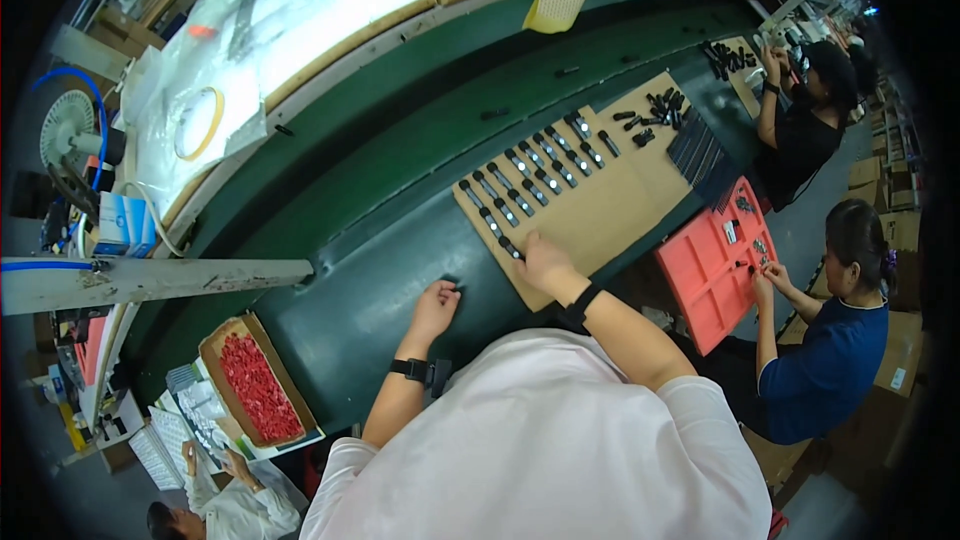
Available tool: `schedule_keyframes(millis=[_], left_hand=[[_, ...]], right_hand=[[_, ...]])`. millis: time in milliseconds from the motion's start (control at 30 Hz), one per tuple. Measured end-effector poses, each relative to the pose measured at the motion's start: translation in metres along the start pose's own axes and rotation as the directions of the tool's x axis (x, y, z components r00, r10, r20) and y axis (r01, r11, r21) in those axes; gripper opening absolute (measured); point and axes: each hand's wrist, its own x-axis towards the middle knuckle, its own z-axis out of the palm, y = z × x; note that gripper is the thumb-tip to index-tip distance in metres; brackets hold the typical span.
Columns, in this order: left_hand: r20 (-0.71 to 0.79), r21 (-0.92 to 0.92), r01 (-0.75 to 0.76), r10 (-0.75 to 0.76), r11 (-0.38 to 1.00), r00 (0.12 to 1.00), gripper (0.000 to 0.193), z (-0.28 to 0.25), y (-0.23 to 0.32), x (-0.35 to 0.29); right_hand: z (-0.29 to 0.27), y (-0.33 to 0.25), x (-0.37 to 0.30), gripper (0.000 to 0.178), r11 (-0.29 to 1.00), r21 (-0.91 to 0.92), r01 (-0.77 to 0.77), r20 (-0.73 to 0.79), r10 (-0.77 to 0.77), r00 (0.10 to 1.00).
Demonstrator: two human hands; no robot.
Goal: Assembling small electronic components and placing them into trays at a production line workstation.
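Rows of short black-and-silver cylinders [548,180], like small flashlights, lie on a flat sheet of brown cardboard [590,220] on the green work surface. My right hand [548,268] rests over the cardboard's near left part. Its fingers close about the near end of a cylinder [510,247] at the bottom of the leftmost row; the grip is partly hidden. To the left of the cardboard, my left hand [433,312] is held just above the green surface with its fingers curled in. A small dark bit shows at its fingertips, too small to name.
Loose black parts [660,108] and a bundle of dark rods [698,148] lie at the cardboard's far right. A box of red pieces [258,385] stands at left, near a grey post [200,275]. One person at right works over a red divided tray [700,270]; others sit nearby.
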Motion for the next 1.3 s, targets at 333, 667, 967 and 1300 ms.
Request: schedule_keyframes(millis=[333, 667, 967, 1300], left_hand=[[0.104, 0.11, 0.019, -0.031, 0.994, 0.994, 0.026, 0.025, -0.032, 0.038], [0.187, 0.168, -0.024, -0.008, 0.986, 0.982, 0.024, 0.042, -0.023, 0.054], [0.164, 0.239, -0.022, -0.018, 0.971, 0.986, 0.019, 0.049, -0.026, 0.063], [0.185, 0.337, -0.136, 0.076, 0.932, 0.98, 0.013, 0.053, -0.03, 0.029]], right_hand=[[-0.018, 0.066, -0.031, 0.031, 0.997, 0.063, -0.053, -0.16, 0.063, 0.985], [0.004, 0.163, -0.104, 0.017, 0.902, 0.262, -0.344, -0.247, 0.407, 0.879], [0.128, 0.299, -0.155, 0.024, 0.779, 0.183, -0.6, 0.078, 0.597, 0.798], [0.121, 0.299, -0.156, 0.023, 0.72, 0.449, -0.529, 0.051, 0.571, 0.82]])
